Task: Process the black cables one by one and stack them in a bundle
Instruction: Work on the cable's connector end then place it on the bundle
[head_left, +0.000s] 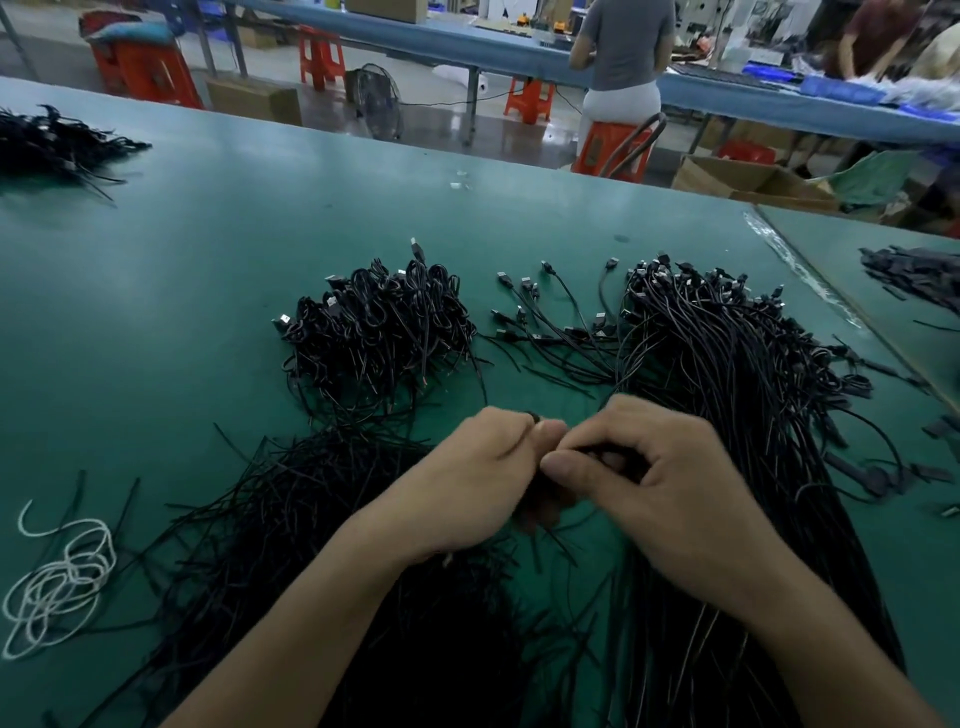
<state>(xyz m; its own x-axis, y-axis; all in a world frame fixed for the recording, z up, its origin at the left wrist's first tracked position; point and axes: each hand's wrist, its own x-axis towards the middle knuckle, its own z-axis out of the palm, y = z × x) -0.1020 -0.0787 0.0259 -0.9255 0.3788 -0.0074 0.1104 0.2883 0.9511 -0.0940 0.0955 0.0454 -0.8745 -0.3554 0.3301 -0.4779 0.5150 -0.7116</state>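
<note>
Left hand and right hand meet over the green table. We note the fingers of both are curled tight, pinching one black cable between them; blur hides the exact grip. The coiled bundle pile lies beyond the left hand. Long loose cables run under the right wrist. Loose strands lie at left, near a white cord.

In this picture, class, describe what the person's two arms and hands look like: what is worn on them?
Both the left hand and right hand are bare: no gloves, sleeves, watch or bracelet show along either forearm.
</note>
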